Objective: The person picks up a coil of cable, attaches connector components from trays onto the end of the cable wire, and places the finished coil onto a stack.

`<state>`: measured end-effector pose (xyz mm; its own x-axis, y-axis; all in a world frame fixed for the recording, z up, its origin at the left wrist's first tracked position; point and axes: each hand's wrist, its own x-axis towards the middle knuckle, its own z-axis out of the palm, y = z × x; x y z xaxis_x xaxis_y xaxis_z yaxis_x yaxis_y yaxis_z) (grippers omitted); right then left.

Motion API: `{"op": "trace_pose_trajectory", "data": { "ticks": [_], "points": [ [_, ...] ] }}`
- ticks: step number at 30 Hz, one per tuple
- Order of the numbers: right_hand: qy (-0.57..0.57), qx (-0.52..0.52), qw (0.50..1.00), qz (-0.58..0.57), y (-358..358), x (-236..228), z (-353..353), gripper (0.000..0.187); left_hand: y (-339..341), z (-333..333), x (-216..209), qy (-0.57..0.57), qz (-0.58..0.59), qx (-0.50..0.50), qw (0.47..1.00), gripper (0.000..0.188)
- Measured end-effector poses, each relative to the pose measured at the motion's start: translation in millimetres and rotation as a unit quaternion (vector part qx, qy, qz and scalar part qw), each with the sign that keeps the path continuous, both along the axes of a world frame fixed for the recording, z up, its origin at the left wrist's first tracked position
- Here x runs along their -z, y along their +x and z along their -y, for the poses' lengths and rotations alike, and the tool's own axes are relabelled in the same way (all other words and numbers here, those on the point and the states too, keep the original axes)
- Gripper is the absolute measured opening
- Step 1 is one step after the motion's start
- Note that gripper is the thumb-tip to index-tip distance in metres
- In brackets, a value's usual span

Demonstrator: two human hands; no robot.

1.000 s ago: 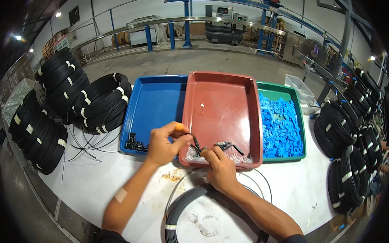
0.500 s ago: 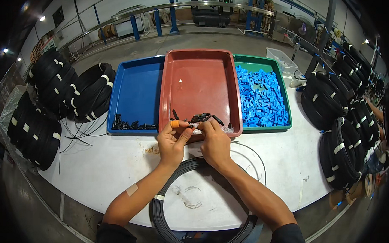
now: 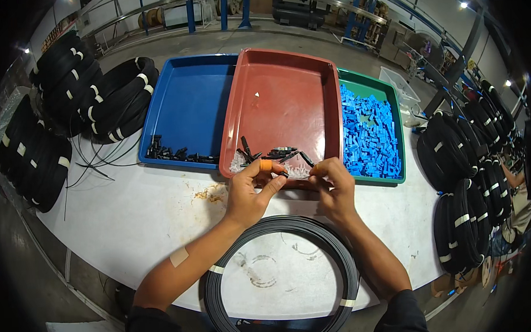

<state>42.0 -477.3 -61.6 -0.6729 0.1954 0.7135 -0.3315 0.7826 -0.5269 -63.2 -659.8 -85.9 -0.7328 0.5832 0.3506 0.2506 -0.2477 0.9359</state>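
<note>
Over the near edge of the red tray (image 3: 287, 106), my left hand (image 3: 249, 193) is closed in a pinch on a small black connector (image 3: 284, 173). An orange band wraps one of its fingers. To its right, my right hand (image 3: 337, 190) has thumb and fingers pressed together; what lies between them is too small to make out. A small gap separates the two hands. Slim black parts (image 3: 282, 152) and small clear pieces (image 3: 299, 170) lie in the tray just beyond my fingers. Below my hands rests a coil of black cable (image 3: 213, 293), bound with white tape.
A blue tray (image 3: 193, 104) with black parts stands at left, and a green tray (image 3: 397, 132) full of blue clips (image 3: 367, 133) at right. Stacked black cable coils (image 3: 34, 156) flank the white table (image 3: 168, 228) on the left, more coils (image 3: 460, 218) on the right.
My right hand has drawn away to the right from my left hand, widening the gap between them. The whole view has shifted and tilted slightly.
</note>
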Motion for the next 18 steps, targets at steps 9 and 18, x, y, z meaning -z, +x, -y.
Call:
{"op": "trace_pose_trajectory", "data": {
  "ticks": [9,18],
  "points": [
    [-0.053,-0.063,0.997,0.002,7,5,6,0.016,7,2,-3,0.045,-0.014,0.005,0.999,0.02],
    [-0.048,-0.064,0.996,0.033,10,-2,-3,0.015,8,6,-9,-0.039,-0.045,0.019,0.998,0.022]
  ]
}}
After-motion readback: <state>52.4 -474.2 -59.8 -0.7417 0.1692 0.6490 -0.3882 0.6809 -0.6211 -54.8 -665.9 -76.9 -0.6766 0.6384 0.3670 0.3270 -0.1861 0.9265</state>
